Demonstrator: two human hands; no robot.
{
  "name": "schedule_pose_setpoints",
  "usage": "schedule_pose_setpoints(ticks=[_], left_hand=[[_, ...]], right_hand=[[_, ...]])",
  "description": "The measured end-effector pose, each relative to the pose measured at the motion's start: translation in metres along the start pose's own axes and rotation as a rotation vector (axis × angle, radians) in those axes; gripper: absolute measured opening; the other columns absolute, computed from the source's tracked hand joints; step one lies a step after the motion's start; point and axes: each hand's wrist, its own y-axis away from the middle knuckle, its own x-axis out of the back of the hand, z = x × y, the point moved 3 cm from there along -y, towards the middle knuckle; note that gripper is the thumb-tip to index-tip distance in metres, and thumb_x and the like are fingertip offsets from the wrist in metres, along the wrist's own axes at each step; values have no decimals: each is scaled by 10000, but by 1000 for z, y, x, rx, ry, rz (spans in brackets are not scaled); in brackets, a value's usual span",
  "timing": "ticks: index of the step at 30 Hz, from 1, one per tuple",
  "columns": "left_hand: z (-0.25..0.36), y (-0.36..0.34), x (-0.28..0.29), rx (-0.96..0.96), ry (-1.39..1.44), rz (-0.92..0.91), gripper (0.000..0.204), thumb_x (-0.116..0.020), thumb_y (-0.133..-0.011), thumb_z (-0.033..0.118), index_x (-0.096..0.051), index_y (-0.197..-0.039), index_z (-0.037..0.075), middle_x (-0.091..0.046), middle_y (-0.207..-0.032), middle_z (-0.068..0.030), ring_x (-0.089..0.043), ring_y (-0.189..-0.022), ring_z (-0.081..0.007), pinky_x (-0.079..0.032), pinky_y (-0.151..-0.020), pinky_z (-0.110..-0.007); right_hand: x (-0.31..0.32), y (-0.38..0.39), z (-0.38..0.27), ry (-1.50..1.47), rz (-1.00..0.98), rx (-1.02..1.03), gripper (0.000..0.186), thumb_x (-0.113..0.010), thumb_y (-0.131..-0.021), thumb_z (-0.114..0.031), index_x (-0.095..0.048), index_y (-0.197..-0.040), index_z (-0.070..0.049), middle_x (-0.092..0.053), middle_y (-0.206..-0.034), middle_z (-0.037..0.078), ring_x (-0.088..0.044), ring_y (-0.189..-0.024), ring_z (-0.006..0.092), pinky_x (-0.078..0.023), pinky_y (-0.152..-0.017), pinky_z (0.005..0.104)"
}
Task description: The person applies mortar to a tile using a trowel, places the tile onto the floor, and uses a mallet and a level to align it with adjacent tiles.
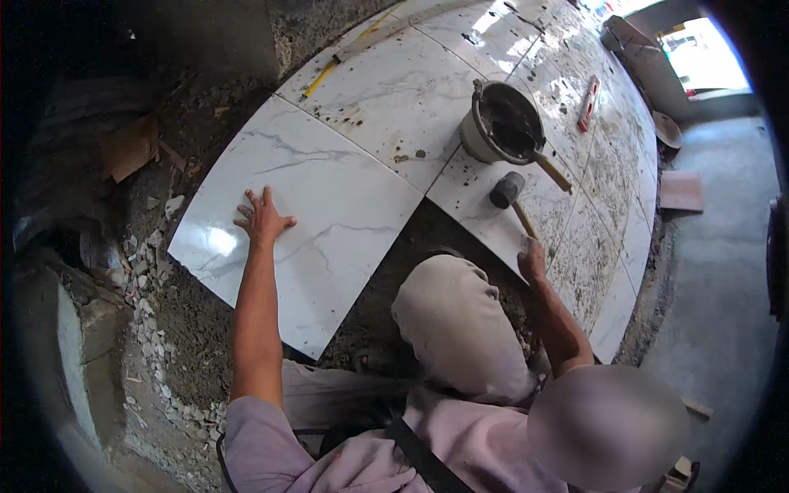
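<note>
My left hand (263, 219) lies on a large white marble-patterned floor tile (345, 197), its fingers spread. To the right, my right hand (532, 259) is closed around the wooden handle of a rubber mallet (508, 190). The mallet's dark head is over the laid tile beside the bucket. Just beyond it stands a bucket (474, 135) with dark wet mortar inside and a trowel-like tool's wooden handle (553, 172) sticking out over the rim. My bent knee (460, 320) is between my arms, above bare dark mortar.
Laid tiles (411, 74) spread ahead and right, spattered with mortar. A red spirit level (588, 104) lies on them, and a yellow-handled tool (322, 77) is at the far left edge. Rubble (152, 271) and soil border the left side. A grey concrete floor (715, 246) extends right.
</note>
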Motion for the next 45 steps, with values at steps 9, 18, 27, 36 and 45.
schedule_pose_setpoints(ticks=[9,18,27,36,45], left_hand=[[16,8,-4,63,8,58,998,-808,-620,387,-257,-1443,267,-156,-1524,-154,-216,-1367,-420,-204,-1014,-694],[48,18,-17,151,-1,-33,1058,-820,-590,447,-226,-1453,296,-179,-1493,-218,-290,-1307,-481,-248,-988,-692],[69,20,-21,163,-64,22,1118,-828,-560,492,-194,-1461,301,-164,-1491,-253,-276,-1286,-546,-239,-976,-704],[76,18,-19,140,-64,96,1077,-839,-541,468,-266,-1434,279,-174,-1492,-255,-330,-1256,-544,-217,-992,-703],[61,23,-22,146,-30,108,1100,-844,-521,475,-263,-1437,289,-207,-1482,-253,-311,-1266,-547,-215,-988,-712]], right_hand=[[-35,-99,41,194,-102,91,403,-630,-766,-185,-483,-1081,18,-568,-993,256,-529,-975,442,-440,-821,486],[-25,-92,-48,-341,-248,35,375,-614,-800,-345,-546,-908,8,-597,-812,222,-579,-782,370,-428,-680,460],[122,-165,-383,-960,-378,641,207,-629,-841,-106,-649,-1035,-37,-663,-946,91,-603,-864,183,-454,-782,321],[12,-197,-422,-740,-376,1124,276,-688,-821,-239,-589,-1046,-114,-622,-949,37,-565,-904,200,-458,-825,371],[27,-207,-504,-1023,-307,1129,232,-685,-807,-152,-599,-1011,-82,-623,-920,42,-563,-859,171,-481,-716,332]])
